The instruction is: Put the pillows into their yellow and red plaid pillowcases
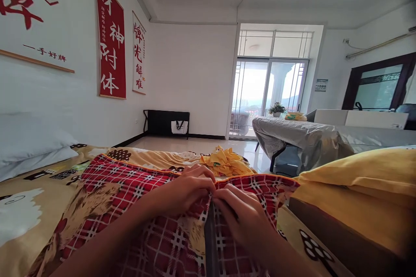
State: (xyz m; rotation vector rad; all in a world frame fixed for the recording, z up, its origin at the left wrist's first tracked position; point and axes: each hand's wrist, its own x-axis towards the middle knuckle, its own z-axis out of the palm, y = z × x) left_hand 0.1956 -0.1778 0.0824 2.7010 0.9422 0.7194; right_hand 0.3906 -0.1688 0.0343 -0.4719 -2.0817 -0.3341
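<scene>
1. The left hand (183,190) has its fingers curled shut, pinching the red plaid blanket (130,207).
2. The right hand (242,216) pinches the same fabric, touching the left at a dark slit.
3. The blanket lies on the bed, nearer than the yellow clothes (225,160).
4. A yellow pillow (360,177) sits right of the blanket.

Under my left hand (186,190) and right hand (242,218) the red plaid cover (130,199) is soft matt cloth, slightly fuzzy. The bed blanket (29,207) beneath looks like smooth fleece. The yellow garment (225,162) is thin crumpled fabric. The floor (195,143) is glossy tile, and the grey sheet (308,136) has a dull sheen.
</scene>
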